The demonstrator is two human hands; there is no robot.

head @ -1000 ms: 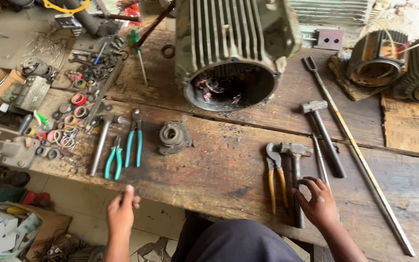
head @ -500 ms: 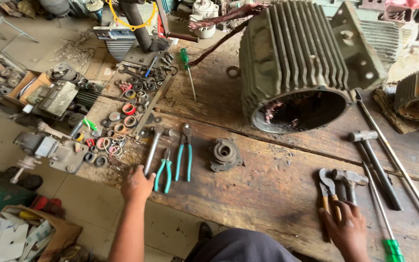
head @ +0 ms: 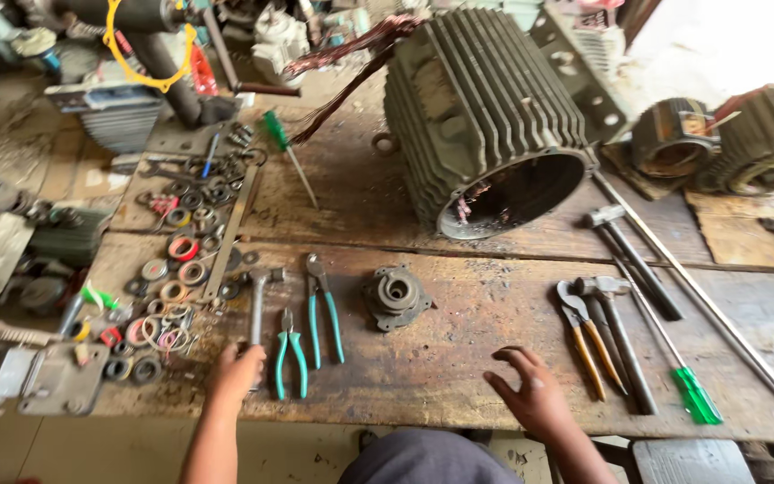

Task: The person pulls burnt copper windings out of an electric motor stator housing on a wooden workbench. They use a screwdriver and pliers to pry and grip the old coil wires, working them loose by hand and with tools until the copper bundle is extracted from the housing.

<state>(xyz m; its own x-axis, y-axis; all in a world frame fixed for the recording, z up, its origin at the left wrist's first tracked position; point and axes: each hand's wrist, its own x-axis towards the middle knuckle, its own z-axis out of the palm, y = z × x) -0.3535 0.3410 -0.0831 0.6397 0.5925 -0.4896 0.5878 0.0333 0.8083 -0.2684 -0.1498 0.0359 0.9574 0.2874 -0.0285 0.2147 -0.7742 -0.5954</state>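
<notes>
A: Where is the left hand (head: 236, 375)?
B: At the near edge of the bench (head: 459, 376), on the lower end of the small hammer (head: 256, 305). The fingers curl over the handle, but whether they truly grip it cannot be told. The hammer lies lengthwise, head pointing toward the motor housing (head: 485, 116).

A: And beside the hammer?
B: Just right of it lie the short teal pliers (head: 290, 354), then the long teal pliers (head: 322, 309). Left of it is a scatter of rings and washers (head: 167, 296).

A: The right hand (head: 535, 399)?
B: Open, fingers spread and bent, hovering over bare wood well right of the hammer. It holds nothing.

A: What lies between the hands?
B: A bearing cap (head: 395, 294), right of the pliers, in front of the housing's open mouth.

A: Further right?
B: Orange-handled pliers (head: 584, 336), a second hammer (head: 618, 336), a green screwdriver (head: 683, 381) and a long rod (head: 700, 296), all well apart from the small hammer.
</notes>
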